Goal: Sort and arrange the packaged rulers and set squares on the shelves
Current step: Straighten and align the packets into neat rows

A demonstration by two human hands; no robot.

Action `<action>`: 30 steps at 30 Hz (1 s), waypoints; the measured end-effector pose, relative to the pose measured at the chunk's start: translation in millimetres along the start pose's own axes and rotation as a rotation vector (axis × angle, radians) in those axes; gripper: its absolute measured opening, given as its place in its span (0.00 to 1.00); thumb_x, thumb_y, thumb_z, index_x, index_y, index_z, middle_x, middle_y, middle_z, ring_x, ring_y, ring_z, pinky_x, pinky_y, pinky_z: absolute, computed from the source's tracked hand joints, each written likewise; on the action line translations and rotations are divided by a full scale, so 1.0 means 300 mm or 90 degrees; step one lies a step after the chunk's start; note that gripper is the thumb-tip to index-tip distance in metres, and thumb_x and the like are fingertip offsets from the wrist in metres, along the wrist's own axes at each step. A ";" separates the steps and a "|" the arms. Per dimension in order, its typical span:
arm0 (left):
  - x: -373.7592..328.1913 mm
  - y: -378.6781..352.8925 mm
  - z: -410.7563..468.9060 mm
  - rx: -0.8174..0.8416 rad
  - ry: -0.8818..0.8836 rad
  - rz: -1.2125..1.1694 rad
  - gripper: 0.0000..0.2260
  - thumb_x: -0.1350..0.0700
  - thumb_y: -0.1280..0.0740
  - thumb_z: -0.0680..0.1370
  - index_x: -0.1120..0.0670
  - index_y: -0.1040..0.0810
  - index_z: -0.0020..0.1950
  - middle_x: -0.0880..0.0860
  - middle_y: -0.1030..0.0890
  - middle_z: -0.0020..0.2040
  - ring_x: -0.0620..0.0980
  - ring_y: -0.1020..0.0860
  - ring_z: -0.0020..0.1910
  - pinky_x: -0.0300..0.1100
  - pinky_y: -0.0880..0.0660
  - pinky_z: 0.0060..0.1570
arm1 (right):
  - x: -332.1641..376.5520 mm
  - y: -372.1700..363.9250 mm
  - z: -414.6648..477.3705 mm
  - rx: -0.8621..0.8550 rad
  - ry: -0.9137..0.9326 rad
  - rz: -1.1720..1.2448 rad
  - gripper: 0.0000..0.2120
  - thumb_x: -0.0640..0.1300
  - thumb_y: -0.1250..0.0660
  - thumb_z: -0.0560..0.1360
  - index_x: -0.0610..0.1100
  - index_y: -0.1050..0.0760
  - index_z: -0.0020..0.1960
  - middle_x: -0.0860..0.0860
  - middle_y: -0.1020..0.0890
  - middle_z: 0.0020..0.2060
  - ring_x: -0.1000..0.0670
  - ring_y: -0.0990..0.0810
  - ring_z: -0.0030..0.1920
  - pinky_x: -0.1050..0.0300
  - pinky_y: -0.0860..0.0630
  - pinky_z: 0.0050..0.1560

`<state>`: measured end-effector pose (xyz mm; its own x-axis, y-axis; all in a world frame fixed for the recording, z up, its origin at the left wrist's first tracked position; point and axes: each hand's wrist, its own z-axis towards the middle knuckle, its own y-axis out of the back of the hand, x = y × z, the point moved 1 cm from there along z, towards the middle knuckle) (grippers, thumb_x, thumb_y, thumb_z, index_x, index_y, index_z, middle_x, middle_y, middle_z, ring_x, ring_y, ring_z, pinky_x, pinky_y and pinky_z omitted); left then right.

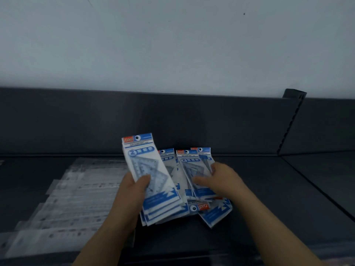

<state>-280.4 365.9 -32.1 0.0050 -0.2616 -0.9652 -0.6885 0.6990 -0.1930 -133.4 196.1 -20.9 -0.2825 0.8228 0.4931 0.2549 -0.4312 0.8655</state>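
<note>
My left hand (132, 189) grips a stack of blue-and-white set square packs (151, 169), thumb across the front, tilted up above the dark shelf (269, 189). My right hand (221, 181) holds another bunch of the same packs (192, 169) that stand on the shelf, fingers curled round their right edge. More packs (215, 212) lie flat beneath, one turned upside down. Clear packaged rulers (76, 198) lie spread in rows on the shelf to the left.
The shelf's dark back panel (172, 121) rises behind the packs. A slotted upright (292, 121) divides this bay from the one on the right. A pale wall (172, 45) fills the upper view.
</note>
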 end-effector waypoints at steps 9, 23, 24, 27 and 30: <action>0.030 0.023 0.011 0.008 0.032 0.025 0.07 0.60 0.38 0.80 0.58 0.26 0.58 0.58 0.17 0.45 0.56 0.17 0.38 0.43 0.23 0.29 | -0.023 0.018 0.005 -0.064 -0.023 0.203 0.05 0.44 0.36 0.78 0.43 0.27 0.49 0.46 0.21 0.44 0.51 0.23 0.38 0.57 0.27 0.34; 0.049 0.116 0.028 -0.020 -0.057 0.078 0.14 0.56 0.29 0.75 0.55 0.25 0.59 0.55 0.16 0.52 0.54 0.16 0.46 0.52 0.19 0.46 | 0.185 -0.129 -0.122 -0.112 0.144 0.066 0.18 0.59 0.35 0.75 0.48 0.24 0.58 0.52 0.22 0.55 0.50 0.25 0.58 0.53 0.27 0.59; 0.049 0.138 0.031 -0.027 -0.057 0.072 0.13 0.56 0.30 0.76 0.55 0.25 0.59 0.55 0.16 0.51 0.55 0.16 0.46 0.53 0.19 0.46 | 0.192 -0.145 -0.104 -0.106 0.128 -0.003 0.24 0.63 0.36 0.73 0.47 0.25 0.61 0.49 0.25 0.59 0.47 0.30 0.62 0.52 0.30 0.62; 0.050 0.173 0.029 -0.029 -0.059 0.072 0.12 0.57 0.30 0.76 0.56 0.25 0.59 0.56 0.16 0.51 0.55 0.16 0.45 0.55 0.19 0.46 | 0.215 -0.201 -0.070 -0.104 0.083 -0.145 0.37 0.71 0.40 0.69 0.44 0.29 0.64 0.44 0.31 0.64 0.43 0.36 0.65 0.48 0.37 0.66; 0.061 0.181 0.027 -0.022 -0.056 0.067 0.12 0.58 0.30 0.76 0.56 0.25 0.59 0.56 0.16 0.50 0.55 0.16 0.45 0.54 0.19 0.45 | 0.209 -0.239 -0.053 -0.142 0.061 -0.175 0.40 0.72 0.39 0.67 0.42 0.31 0.65 0.44 0.33 0.65 0.43 0.36 0.65 0.49 0.39 0.66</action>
<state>-311.6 404.5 -61.7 -0.0056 -0.1282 -0.9917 -0.7136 0.6953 -0.0859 -184.2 272.6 -50.6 -0.4008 0.8852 0.2364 -0.0478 -0.2779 0.9594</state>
